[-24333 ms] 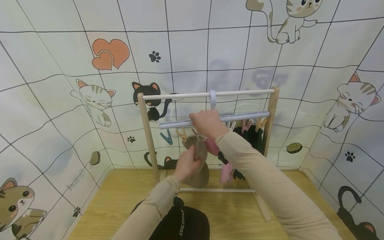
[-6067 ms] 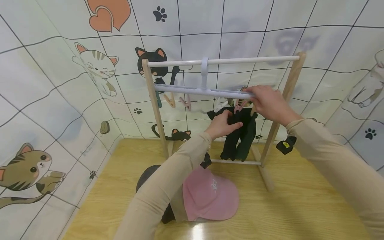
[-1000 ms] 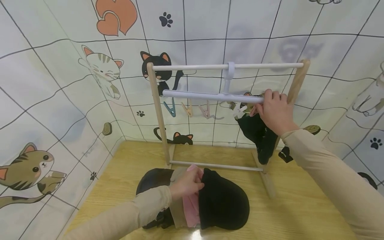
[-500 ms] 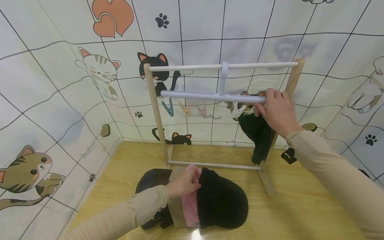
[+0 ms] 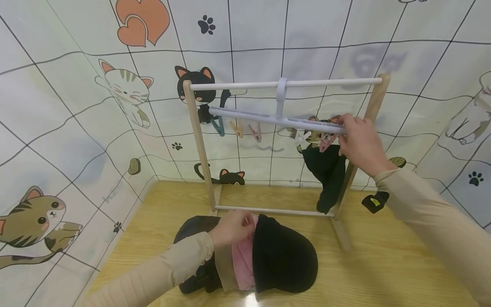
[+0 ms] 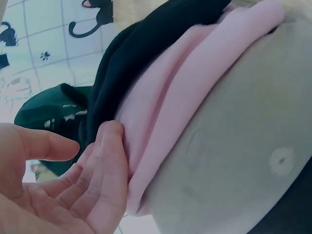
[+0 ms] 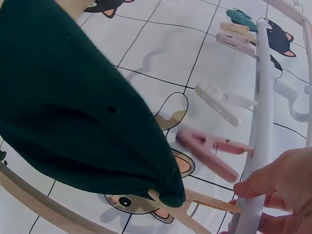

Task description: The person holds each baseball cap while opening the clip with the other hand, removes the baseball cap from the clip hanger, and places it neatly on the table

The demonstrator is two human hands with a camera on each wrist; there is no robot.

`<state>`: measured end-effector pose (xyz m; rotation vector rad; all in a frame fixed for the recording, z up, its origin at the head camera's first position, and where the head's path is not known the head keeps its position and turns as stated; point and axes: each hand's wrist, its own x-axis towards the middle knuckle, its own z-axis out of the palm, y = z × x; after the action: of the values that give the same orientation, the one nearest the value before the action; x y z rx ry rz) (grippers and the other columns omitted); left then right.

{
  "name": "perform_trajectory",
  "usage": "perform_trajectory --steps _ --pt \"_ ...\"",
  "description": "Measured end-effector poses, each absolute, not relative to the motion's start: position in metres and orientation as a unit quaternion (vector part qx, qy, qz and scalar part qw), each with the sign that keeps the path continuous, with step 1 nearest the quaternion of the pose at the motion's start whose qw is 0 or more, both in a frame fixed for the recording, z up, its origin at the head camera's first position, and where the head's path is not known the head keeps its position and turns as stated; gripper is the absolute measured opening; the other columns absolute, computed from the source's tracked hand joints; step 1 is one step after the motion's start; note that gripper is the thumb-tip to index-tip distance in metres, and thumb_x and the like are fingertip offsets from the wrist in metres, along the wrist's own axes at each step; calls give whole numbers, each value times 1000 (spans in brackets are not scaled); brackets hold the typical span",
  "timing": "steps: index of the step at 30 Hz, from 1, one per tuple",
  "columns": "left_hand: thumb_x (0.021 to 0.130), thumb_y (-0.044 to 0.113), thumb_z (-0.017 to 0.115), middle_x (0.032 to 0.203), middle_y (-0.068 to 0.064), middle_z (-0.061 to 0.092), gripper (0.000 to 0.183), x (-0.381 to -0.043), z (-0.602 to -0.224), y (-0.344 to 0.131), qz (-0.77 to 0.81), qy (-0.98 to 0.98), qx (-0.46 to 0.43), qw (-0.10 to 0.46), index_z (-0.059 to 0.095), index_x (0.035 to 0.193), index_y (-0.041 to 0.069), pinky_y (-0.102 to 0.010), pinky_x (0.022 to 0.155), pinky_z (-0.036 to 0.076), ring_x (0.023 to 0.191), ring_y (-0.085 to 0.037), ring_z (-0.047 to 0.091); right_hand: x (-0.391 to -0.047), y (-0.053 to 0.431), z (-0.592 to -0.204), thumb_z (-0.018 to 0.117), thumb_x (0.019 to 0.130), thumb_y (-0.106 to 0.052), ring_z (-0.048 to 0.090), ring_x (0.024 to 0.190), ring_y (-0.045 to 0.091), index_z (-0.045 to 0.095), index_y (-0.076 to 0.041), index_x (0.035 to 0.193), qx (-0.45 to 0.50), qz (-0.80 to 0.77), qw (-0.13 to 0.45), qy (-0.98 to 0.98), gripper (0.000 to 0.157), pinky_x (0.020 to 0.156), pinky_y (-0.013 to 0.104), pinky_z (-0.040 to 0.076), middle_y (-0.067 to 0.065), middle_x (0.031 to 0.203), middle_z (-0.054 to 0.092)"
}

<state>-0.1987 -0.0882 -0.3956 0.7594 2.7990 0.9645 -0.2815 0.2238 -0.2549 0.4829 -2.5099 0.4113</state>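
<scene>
A row of nested caps lies on the wooden table: a black cap (image 5: 285, 256) at the right end, then a pink cap (image 5: 242, 264), a beige cap (image 5: 225, 266) and dark ones at the left. My left hand (image 5: 234, 228) is at the pink cap; in the left wrist view its fingers touch the cap's edge, thumb apart. My right hand (image 5: 360, 143) holds the right end of a white clip hanger (image 5: 264, 117). A dark green cap (image 7: 83, 107) hangs by its edge from the hanger's yellowish clothespin (image 7: 187, 209), beside a pink clothespin (image 7: 209, 151).
The hanger hooks over the white rail (image 5: 238, 86) of a wooden rack (image 5: 201, 145) standing on the table (image 5: 165, 200). Several other clothespins, including a teal one (image 5: 218, 126) and a white one (image 5: 302, 137), dangle from the hanger. A cat-print cloth wall (image 5: 249, 34) surrounds the table.
Beige, pink and black caps that hung earlier now lie in the table stack. In the last half second the hanger's left end has risen and my left fingers have loosened at the pink cap.
</scene>
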Motion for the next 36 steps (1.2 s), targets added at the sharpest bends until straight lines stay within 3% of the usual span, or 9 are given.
perform_trajectory --steps 8,12,18,22,30,36 --pt "83 7 54 64 2 58 5 -215 -389 -91 370 900 225 56 58 81 4 -24 47 43 54 -9 52 -273 222 -248 57 81 3 49 87 40 50 6 107 173 181 256 -934 27 76 50 32 26 99 56" --pt "84 8 54 67 0 60 7 -220 -386 -87 390 894 206 75 60 83 2 -24 48 43 57 -10 54 -270 219 -246 57 82 2 51 83 38 51 6 109 176 182 260 -932 29 66 44 35 25 99 57" --pt "86 10 52 68 -2 63 8 -226 -375 -72 403 887 203 95 58 84 6 -24 50 42 58 -11 58 -267 212 -246 58 82 -1 50 72 30 53 5 111 188 173 261 -931 29 54 37 32 23 97 58" --pt "85 11 52 68 0 62 6 -232 -369 -59 406 883 218 93 58 84 8 -23 51 44 58 -10 58 -265 206 -246 58 82 -1 51 73 31 53 4 109 192 172 254 -932 28 54 37 33 22 96 58" --pt "85 19 57 98 -1 60 21 -246 -356 -29 397 870 279 90 59 103 9 -21 75 44 91 -10 57 -260 197 -245 59 83 -5 51 76 30 53 2 108 195 172 229 -938 27 58 39 35 20 98 58" --pt "84 28 61 117 -2 54 44 -252 -342 -5 397 859 309 94 50 122 7 -22 84 41 104 -15 52 -256 192 -249 59 84 -8 49 63 25 52 -1 108 195 183 200 -942 26 48 34 36 18 93 59"
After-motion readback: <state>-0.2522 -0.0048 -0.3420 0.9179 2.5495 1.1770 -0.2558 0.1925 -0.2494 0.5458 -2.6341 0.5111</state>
